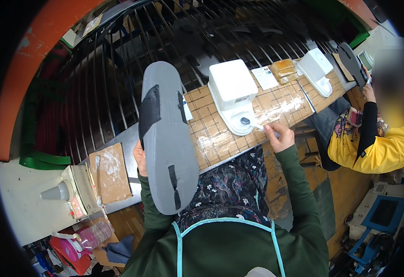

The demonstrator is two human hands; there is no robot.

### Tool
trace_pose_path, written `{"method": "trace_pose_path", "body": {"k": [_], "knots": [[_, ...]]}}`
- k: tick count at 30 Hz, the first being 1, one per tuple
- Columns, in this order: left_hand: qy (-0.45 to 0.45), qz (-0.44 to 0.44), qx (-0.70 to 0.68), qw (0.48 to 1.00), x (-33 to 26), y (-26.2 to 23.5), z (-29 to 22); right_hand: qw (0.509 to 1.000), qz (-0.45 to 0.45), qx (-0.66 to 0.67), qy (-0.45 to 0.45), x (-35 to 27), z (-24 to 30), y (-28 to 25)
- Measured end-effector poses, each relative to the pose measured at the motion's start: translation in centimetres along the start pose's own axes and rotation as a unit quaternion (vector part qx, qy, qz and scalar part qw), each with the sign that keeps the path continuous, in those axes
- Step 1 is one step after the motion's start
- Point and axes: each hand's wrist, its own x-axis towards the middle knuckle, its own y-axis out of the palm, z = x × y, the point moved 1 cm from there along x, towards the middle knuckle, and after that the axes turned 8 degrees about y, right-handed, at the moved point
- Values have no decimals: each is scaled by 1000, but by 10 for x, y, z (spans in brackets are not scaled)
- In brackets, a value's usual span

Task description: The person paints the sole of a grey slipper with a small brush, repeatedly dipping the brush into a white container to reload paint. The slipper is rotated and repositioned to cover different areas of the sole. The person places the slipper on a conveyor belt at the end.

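My left hand [140,158] grips a large grey shoe sole [168,138] by its left edge and holds it upright above the work board. Most of that hand is hidden behind the sole. Dark patches show near its top and along its lower middle. My right hand [280,138] is closed in a pinch on the thin white handle of a small brush [257,126]. The brush's end is at the dark opening in the round cup of a white dispenser [233,85], which stands on the board right of the sole.
A taped brown cardboard board [276,109] runs along the bench below a rack of metal bars [135,69]. To the right, a person in yellow [375,147] works beside a second white dispenser [316,69]. A grey cone [56,191] lies at the left.
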Motion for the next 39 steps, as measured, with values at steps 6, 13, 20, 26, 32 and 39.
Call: {"method": "trace_pose_path", "body": {"k": [6,13,20,26,32,39], "knots": [[11,-7,21,1000,-4,29,1,843,298,359,269,8,-24,-2],[-41,-28,88,995,-10,62,20,977,-38,207,-42,-6,44,3],[-47,-10,101,994,-15,83,15,950,-19,274,-152,-43,117,11],[-19,8,123,992,-19,79,10,942,38,322,-82,-47,122,31],[14,35,184,982,-20,74,9,959,-9,251,-129,-29,128,27],[70,79,183,977,-13,69,5,966,-142,110,-186,-12,139,12]]}}
